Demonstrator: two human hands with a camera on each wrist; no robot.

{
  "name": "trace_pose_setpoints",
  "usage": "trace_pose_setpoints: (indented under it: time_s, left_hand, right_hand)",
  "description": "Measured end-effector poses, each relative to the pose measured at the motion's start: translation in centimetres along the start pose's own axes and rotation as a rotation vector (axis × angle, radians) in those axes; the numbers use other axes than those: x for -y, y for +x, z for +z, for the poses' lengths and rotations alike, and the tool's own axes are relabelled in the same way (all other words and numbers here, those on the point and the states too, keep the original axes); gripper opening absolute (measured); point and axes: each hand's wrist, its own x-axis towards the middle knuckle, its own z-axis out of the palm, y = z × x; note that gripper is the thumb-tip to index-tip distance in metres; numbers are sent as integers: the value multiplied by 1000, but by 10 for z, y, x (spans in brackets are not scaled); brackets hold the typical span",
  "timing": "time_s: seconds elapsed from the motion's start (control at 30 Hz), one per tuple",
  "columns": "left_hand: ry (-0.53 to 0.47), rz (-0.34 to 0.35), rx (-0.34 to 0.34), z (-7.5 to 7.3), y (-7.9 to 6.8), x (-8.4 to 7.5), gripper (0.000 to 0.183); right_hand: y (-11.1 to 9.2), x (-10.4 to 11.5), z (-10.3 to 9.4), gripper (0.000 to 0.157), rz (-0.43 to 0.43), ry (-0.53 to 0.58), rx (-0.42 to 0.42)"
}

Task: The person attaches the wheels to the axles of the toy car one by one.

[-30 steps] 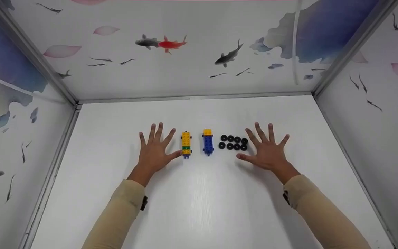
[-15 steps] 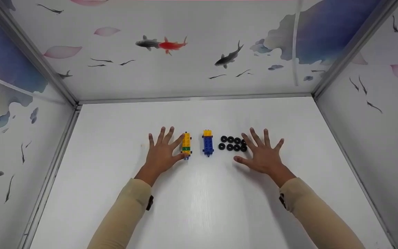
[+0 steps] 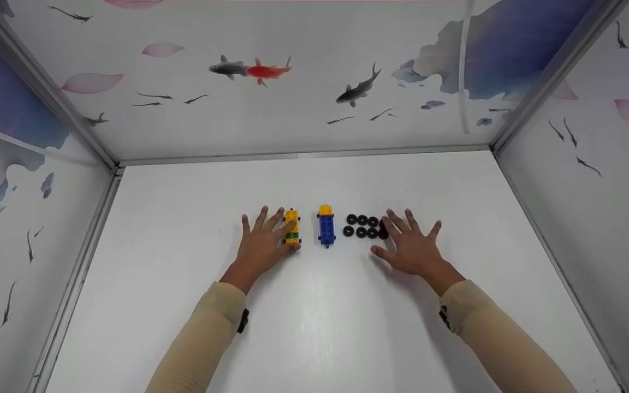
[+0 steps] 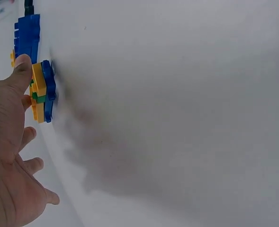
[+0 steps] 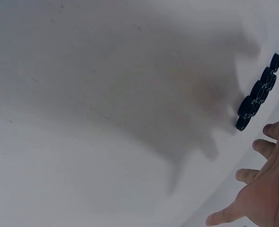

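Observation:
My left hand [image 3: 262, 246] is spread out, its index finger and thumb reaching over the yellow-and-green toy brick car body [image 3: 291, 215]. The left wrist view shows this car body's blue base [image 4: 49, 90] under the yellow bricks, beside the thumb; whether the hand touches it I cannot tell. A blue toy brick car body [image 3: 326, 228] with a yellow end lies to its right. Several black toy wheels [image 3: 362, 220] lie in two rows further right. Over their right end my right hand [image 3: 414, 250] hovers with spread fingers, partly covering the last wheels and holding nothing.
Everything lies on a white tabletop [image 3: 314, 316]. Printed panels wall it in: a back wall [image 3: 303, 120], a left wall [image 3: 74, 202] and a right wall [image 3: 555, 180], with metal strips along the edges.
My left hand has moved right, so that its index finger and thumb now overlap the yellow car body. My right hand has shifted slightly left over the wheels. The toy parts lie still.

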Motion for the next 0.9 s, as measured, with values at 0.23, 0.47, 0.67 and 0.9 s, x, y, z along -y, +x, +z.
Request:
trace_pose_setpoints:
  time_s: [0.23,0.47,0.67,0.9]
  left_hand:
    - [5,0,-15,-3,6,-4,69]
    - [-15,-42,3,-2,9,-5,70]
    - [-29,-38,15,-5,12,-6,70]
    - [-73,-10,24,-8,16,-6,71]
  right_hand:
    - [1,-2,-3,91,-33,-29,7]
    - [5,-2,-1,85,-60,-34,26]
    - [7,-5,3,78,-76,28,22]
    - [11,-4,4,76,-101,59,14]
